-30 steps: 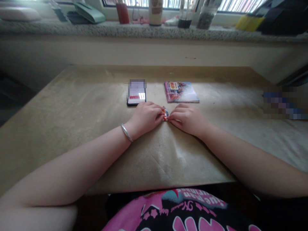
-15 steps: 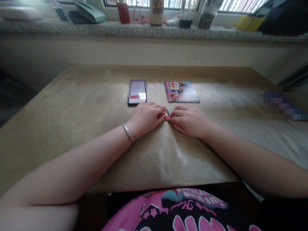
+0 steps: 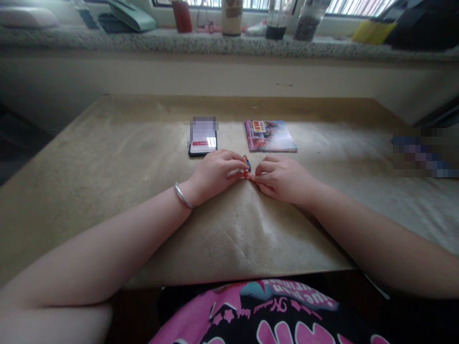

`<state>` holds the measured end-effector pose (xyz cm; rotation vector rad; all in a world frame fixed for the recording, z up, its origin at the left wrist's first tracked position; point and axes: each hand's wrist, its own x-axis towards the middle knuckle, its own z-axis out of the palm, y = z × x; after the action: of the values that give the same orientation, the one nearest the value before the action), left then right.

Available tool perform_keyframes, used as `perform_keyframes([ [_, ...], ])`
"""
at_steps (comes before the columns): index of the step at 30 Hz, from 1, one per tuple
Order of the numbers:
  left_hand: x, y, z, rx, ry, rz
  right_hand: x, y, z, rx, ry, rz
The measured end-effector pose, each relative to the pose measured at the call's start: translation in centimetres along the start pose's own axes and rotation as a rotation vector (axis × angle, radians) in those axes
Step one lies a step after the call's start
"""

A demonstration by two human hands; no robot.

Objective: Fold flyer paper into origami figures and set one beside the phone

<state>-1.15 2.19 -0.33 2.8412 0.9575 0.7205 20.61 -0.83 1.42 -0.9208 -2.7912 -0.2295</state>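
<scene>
Between my hands, near the middle of the table, is a small, colourful folded piece of printed paper in red, white and blue. My left hand, with a silver bangle at its wrist, has its fingers closed on the left side of the paper. From the other side, my right hand reaches in with bent fingers, a fingertip at the paper's lower right edge. Much of the paper is hidden behind the fingers, so its folds cannot be made out.
Behind my left hand lies a phone with its screen lit. A stack of printed sheets lies behind my right hand. Bottles and jars line the stone windowsill. A blurred-out object lies at the table's right side.
My left hand has shifted slightly left and its fingers have moved on the paper. The paper looks narrower and more upright. My right hand has barely moved.
</scene>
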Motion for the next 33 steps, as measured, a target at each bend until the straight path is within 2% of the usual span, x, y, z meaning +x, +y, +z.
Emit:
perform_keyframes([
  [5,-0.4,-0.2,-0.4,0.008,-0.050,0.060,-0.2,0.2,0.5,0.067,0.060,0.014],
  [10,-0.4,-0.3,-0.2,0.003,-0.061,0.016,-0.2,-0.1,0.7,0.064,0.100,0.039],
  [14,-0.5,-0.4,-0.2,0.011,-0.090,-0.024,0.0,-0.4,0.6,0.076,0.068,0.082],
  [18,-0.5,-0.4,-0.4,0.011,-0.126,-0.057,0.0,-0.5,0.7,0.117,0.032,0.201],
  [23,-0.5,-0.6,-0.4,-0.029,-0.138,-0.062,-0.2,0.0,1.3,0.262,0.080,0.319],
  [28,-0.5,-0.9,-0.2,-0.131,-0.131,0.019,0.0,0.6,2.0,0.391,0.157,0.320],
  [33,-0.3,-1.4,0.0,-0.167,-0.063,0.065,0.2,0.7,2.1,0.414,0.207,0.232],
])
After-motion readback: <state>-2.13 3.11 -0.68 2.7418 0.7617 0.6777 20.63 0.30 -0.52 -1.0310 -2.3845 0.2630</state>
